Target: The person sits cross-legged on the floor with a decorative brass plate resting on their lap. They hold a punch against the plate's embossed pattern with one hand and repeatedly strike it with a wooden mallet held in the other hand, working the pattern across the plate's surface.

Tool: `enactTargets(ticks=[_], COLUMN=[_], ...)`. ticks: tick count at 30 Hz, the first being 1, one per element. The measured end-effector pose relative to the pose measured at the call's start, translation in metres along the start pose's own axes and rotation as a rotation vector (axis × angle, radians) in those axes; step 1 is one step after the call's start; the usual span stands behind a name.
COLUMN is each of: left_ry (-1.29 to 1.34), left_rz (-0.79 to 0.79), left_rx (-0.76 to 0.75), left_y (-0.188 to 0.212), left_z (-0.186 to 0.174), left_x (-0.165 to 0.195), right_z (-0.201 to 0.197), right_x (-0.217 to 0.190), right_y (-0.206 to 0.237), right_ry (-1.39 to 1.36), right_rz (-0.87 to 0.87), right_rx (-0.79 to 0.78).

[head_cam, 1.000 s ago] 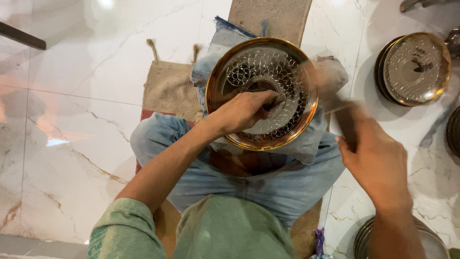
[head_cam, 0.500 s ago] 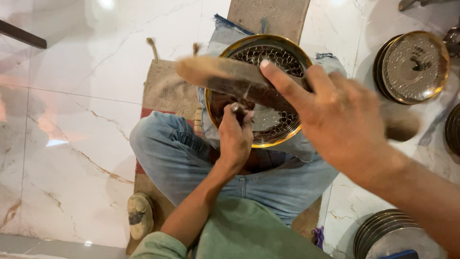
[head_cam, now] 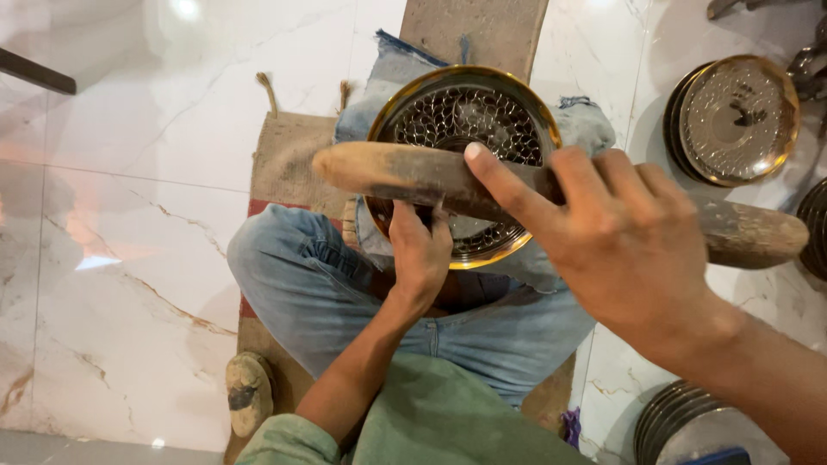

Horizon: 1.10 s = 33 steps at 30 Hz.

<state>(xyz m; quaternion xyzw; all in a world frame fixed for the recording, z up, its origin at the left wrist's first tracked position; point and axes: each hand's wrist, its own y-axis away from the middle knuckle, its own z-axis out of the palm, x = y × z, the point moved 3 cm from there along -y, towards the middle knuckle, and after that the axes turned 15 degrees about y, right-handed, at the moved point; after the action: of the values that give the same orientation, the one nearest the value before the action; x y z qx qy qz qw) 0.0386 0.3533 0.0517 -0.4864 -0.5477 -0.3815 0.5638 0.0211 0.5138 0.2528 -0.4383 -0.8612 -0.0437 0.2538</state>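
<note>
— What is the right hand doing?
— It is gripping something, raised close to the camera, index finger stretching along it, forearm running down-right.
— And the left hand?
— It is curling closed low in the lap, fingertips pinching together, forearm bending back toward the body.

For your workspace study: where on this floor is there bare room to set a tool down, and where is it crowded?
Free: the white marble floor left of the burlap mat and knee. Crowded: the lap, where the left hand meets the patterned plate, and the right side, with the stick, right hand and stacked plates.
</note>
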Motion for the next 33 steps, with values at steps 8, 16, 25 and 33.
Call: enactTargets(ticks=[8,16,25,33], left_ry=[-0.038,0.071,0.098,0.490], left_rz=[0.103,-0.002,0.050,-0.188], left_rx=[0.003,-0.146,-0.209,0.128], left_y=[-0.002,-0.011,-0.014,-0.045], left_z=[0.001,0.006,0.011,-0.086], left_x=[0.006,0.004,0.007,0.003], right_z=[0.010,-0.015,0.020,0.098], right_x=[-0.006,0.006,0.016,-0.039], right_y=[-0.004,-0.019,0.013,0.098], right_ry=[-0.101,0.077,-0.394,-0.916], right_rz=[-0.026,0.041,0.305,1.030], right_rx=[-0.086,-0.309,-0.123,0.055])
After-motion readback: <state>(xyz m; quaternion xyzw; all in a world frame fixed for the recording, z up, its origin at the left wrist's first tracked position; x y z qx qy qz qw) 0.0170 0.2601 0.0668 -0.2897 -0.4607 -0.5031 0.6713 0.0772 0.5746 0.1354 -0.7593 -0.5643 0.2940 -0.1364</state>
